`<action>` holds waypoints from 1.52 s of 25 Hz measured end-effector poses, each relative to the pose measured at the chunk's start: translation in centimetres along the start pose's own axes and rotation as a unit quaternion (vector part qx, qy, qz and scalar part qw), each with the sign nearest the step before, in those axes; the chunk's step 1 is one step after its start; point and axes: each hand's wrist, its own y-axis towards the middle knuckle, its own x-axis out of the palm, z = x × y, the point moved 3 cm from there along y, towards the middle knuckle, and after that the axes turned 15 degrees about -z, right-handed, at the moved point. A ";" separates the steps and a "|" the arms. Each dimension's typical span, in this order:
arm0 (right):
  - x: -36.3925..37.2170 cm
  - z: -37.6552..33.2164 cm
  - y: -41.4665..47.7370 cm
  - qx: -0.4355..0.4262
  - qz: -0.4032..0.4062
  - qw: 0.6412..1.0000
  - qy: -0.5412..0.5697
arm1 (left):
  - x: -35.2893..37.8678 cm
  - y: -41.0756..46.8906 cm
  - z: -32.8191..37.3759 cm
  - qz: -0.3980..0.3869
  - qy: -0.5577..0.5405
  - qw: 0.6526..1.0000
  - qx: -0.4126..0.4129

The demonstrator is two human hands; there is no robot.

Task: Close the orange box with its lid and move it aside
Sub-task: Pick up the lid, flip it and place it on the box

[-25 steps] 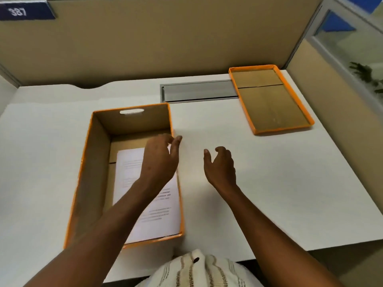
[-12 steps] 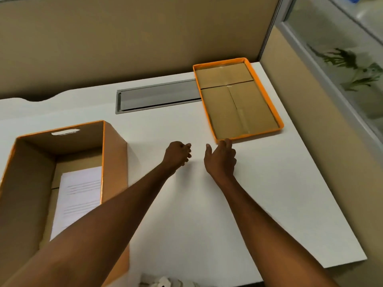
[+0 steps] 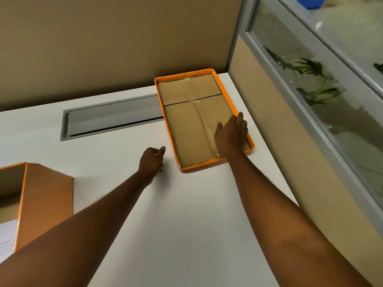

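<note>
The orange lid lies upside down at the far right corner of the white desk, its brown cardboard inside facing up. My right hand rests flat inside the lid near its right rim, fingers spread. My left hand hovers just left of the lid's near left corner, fingers loosely curled, holding nothing. The orange box stands open at the left edge of view, partly cut off, with white paper inside.
A grey cable slot is set into the desk behind my hands, touching the lid's left side. Beige partition walls close the back and right. A glass panel runs along the right.
My view has swung right, so the box has slid to the left edge. Both hands have reached forward; the right one now lies in the lid and the left is beside its corner.
</note>
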 end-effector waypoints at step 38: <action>-7.6 -9.4 -27.7 0.005 -0.108 0.991 0.084 | -5.3 -22.3 4.4 -0.102 -0.002 0.989 0.108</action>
